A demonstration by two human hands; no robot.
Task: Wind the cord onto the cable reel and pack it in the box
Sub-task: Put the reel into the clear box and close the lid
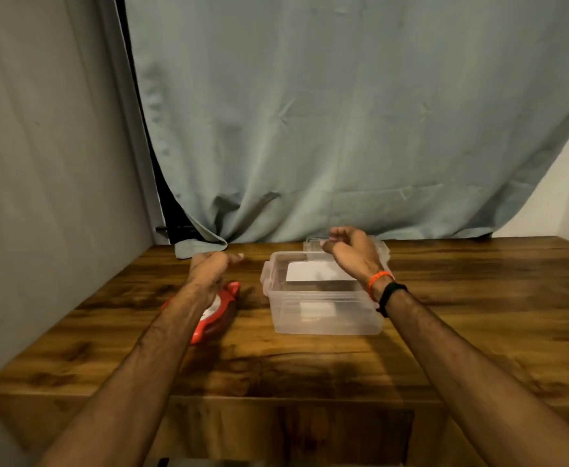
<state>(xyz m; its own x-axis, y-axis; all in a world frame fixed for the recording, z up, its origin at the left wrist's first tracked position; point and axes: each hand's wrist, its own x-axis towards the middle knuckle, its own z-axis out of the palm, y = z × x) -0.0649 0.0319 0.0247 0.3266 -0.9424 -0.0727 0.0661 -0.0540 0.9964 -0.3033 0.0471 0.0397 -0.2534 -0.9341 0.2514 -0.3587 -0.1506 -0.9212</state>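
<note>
Head view: my left hand hangs loosely curled and empty above the red reel, which lies flat on the table, partly hidden under my forearm. My right hand hovers over the clear, open box, fingers curled, seemingly holding nothing. The lid lies just behind the box.

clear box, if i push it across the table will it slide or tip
The clear box looks like thin plastic holding little, so probably light and apt to slide on the smooth wooden table. Being low and wide, it seems unlikely to tip.
</note>
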